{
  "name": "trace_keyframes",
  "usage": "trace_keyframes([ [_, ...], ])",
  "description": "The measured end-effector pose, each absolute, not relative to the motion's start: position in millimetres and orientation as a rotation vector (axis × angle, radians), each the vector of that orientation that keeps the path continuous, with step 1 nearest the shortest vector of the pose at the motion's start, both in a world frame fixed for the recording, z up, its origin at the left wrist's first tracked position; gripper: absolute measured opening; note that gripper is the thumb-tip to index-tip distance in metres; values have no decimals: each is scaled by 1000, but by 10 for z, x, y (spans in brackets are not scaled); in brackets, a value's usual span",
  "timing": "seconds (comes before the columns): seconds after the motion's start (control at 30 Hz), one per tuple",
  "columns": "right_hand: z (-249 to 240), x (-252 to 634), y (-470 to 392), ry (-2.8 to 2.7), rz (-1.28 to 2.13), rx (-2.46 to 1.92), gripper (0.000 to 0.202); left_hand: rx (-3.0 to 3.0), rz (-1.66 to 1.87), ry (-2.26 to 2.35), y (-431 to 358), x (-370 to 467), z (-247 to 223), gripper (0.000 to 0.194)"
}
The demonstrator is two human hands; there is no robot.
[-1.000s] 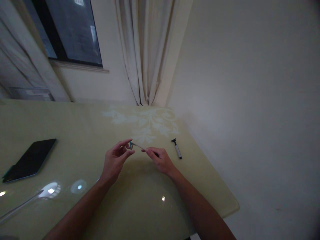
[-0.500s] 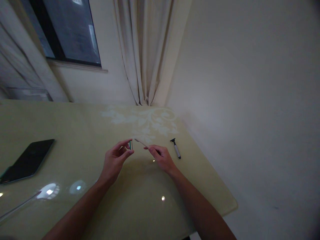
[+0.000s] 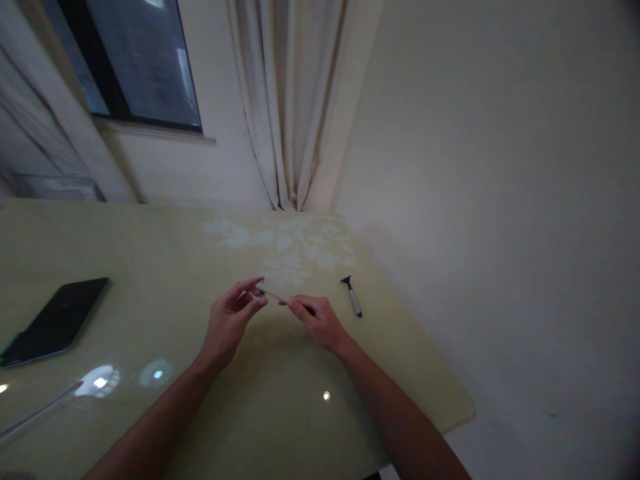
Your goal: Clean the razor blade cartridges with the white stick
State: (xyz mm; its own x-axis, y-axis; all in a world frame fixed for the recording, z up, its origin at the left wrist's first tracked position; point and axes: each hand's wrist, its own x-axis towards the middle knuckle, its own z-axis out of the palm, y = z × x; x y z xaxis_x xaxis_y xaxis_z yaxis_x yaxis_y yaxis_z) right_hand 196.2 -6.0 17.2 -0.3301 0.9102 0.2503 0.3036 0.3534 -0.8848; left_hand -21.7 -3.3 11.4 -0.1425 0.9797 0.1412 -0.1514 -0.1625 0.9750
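My left hand (image 3: 231,319) pinches a small, thin, greenish piece (image 3: 261,291) between thumb and fingertips; its kind is too small to make out. My right hand (image 3: 317,320) is closed round a slim pale brush (image 3: 274,295) that looks like a toothbrush. The brush points left, and its head meets or overlaps the small piece, partly hiding it; whether they touch I cannot tell. Both hands are just above the table. To the right of my right hand, a razor (image 3: 352,297) with a grey and black handle lies on the tabletop.
A black tablet-like slab (image 3: 57,320) lies on the left of the glossy table (image 3: 165,267). Nearer, a thin rod (image 3: 40,412) enters from the left edge. The table's right edge slants along the wall (image 3: 480,200). Curtains (image 3: 287,100) hang behind.
My right hand has moved left, bringing the brush head from a gap beside the small piece to right at it. The left hand has stayed nearly still.
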Motion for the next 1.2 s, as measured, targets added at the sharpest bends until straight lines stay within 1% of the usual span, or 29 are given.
trace_keyframes([
  [0.23, 110, 2019, 5, -1830, 879, -1122, 52, 1158, 1520, 1144, -10, -238, 86, 54],
  [0.43, 78, 1939, 35, -1891, 921, -1023, 47, 1138, 1537, 1124, 41, -224, 56, 56],
  [0.63, 0, 1988, 161, -1887, 797, -1119, 46, 1140, 1559, 1146, 103, -228, 58, 60],
  [0.87, 5, 1944, 136, -2040, 733, -1140, 44, 1126, 1563, 1157, 132, -235, 34, 62],
  [1.03, 56, 1949, 114, -1962, 771, -1098, 52, 1131, 1565, 1156, 137, -251, 20, 61],
  [1.2, 71, 1957, 96, -1994, 813, -1053, 50, 1143, 1565, 1114, 109, -247, 38, 57],
])
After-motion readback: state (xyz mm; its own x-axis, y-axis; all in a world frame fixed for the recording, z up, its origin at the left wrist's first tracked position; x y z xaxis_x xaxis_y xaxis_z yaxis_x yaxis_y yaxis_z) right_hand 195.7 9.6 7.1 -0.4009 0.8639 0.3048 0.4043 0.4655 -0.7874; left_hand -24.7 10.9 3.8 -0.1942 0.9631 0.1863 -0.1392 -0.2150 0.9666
